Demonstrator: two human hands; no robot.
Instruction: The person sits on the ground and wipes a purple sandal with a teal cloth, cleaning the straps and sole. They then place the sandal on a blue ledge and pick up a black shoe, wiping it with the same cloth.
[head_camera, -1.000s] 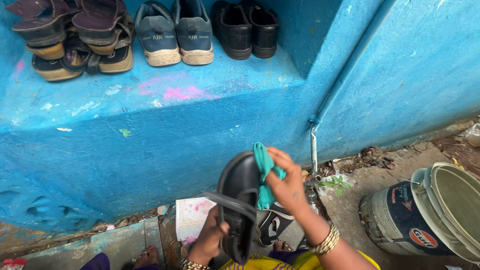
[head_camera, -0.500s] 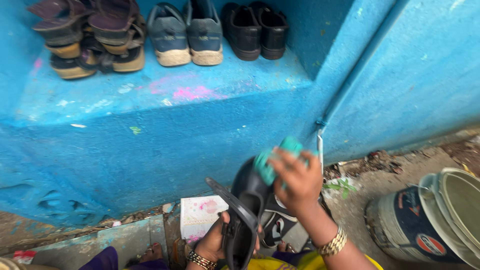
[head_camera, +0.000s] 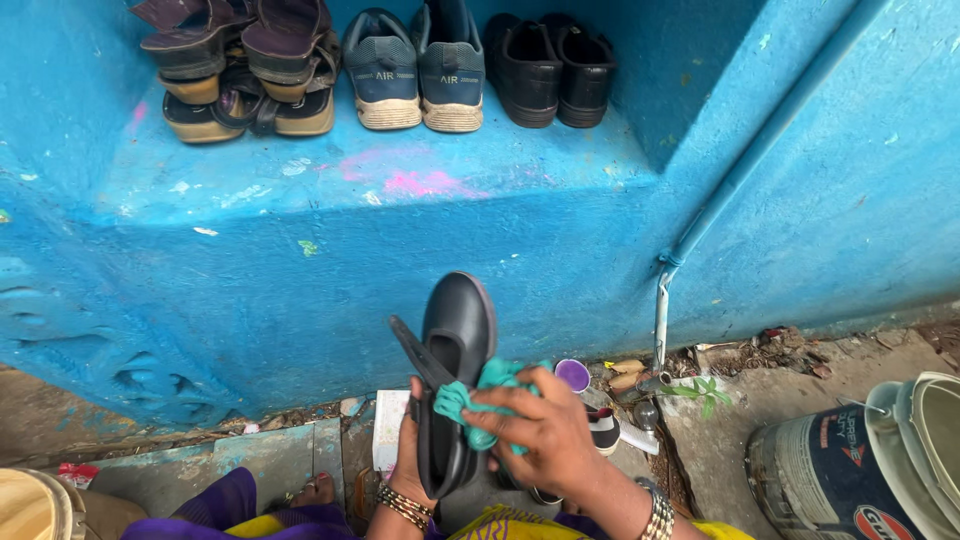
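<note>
Blue painted masonry fills most of the view: a stepped ledge (head_camera: 330, 190) with pink smears on its top face, and a wall beside it carrying a blue pipe (head_camera: 700, 225) that runs down to the ground. On the ledge, against the back wall, sit stacked brown sandals (head_camera: 235, 65), a pair of grey-blue sneakers (head_camera: 415, 70) to their right, and a pair of black shoes (head_camera: 550, 70) right of those. Below the ledge lies rough concrete ground with dry litter and a small green sprout; a paint bucket (head_camera: 830, 470) stands well right of the ledge's base. Just in front of the ledge's lower face, a black strap shoe (head_camera: 455, 370) is held up off the ground. Its long axis runs near vertical, toe pointing up toward the ledge, heel down toward the person, opening and loose strap facing left. Left hand (head_camera: 408, 455) is wrapped around the heel end from below, fingers closed on it, bangles at the wrist. Right hand (head_camera: 540, 430) is closed around a bunched teal cloth (head_camera: 480, 395), pressing it against the shoe's right side near the opening. A small purple lid (head_camera: 572, 374) lies on the ground just right of the shoe.
</note>
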